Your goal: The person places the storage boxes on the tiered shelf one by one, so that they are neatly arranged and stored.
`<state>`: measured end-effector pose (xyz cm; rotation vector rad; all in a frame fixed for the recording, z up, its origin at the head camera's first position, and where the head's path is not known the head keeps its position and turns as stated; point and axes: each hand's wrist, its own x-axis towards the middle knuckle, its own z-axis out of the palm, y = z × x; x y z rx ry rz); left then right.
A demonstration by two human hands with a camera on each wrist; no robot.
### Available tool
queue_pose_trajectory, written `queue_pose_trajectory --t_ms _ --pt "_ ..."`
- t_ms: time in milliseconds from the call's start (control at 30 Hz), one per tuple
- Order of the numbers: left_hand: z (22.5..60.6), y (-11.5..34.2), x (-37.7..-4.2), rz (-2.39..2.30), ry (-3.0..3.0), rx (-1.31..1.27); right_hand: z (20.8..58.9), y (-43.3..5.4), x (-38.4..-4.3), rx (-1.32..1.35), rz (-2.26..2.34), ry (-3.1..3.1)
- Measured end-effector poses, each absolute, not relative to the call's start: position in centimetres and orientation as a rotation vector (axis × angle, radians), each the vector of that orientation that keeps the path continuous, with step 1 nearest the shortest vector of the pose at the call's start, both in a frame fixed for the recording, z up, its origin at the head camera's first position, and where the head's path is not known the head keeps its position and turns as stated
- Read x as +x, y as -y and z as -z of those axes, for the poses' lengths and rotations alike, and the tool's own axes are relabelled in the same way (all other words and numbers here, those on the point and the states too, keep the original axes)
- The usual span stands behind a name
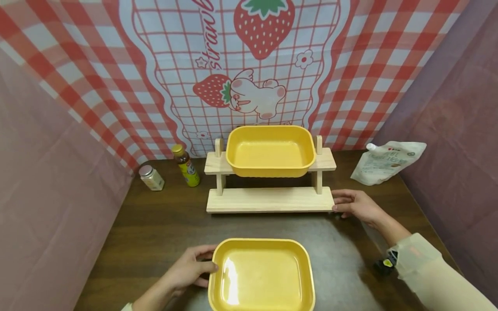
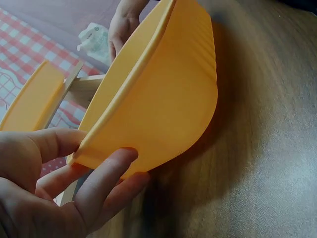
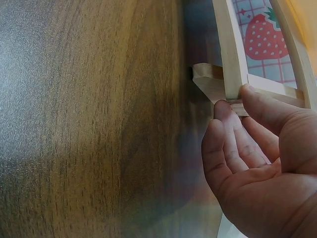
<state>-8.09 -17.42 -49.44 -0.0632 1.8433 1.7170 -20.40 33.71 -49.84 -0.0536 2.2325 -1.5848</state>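
A yellow basin (image 1: 262,274) is at the near middle of the wooden table. My left hand (image 1: 190,268) grips its left side, fingers bent against the outer wall and rim in the left wrist view. Behind it stands a two-tier wooden rack (image 1: 270,201), with a second yellow basin (image 1: 271,149) on the upper tier. At the rack's right end my right hand (image 1: 358,205) pinches the end of the lower board. In the right wrist view, the thumb lies on one face of the board (image 3: 233,54) and fingertips on the other.
Left of the rack stand a small lidded jar (image 1: 152,178) and a bottle with a yellow cap (image 1: 186,166). A white spouted pouch (image 1: 387,163) leans at the back right. A checked strawberry cloth (image 1: 264,65) hangs behind, with pink cloth at both sides.
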Motion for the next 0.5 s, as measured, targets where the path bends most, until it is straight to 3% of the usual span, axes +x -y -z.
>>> queue_pose_trajectory --t_ms 500 --pt "46.7 16.1 -11.5 -1.762 -1.896 -0.058 49.6 -33.5 -20.1 -0.064 1.594 -2.232"
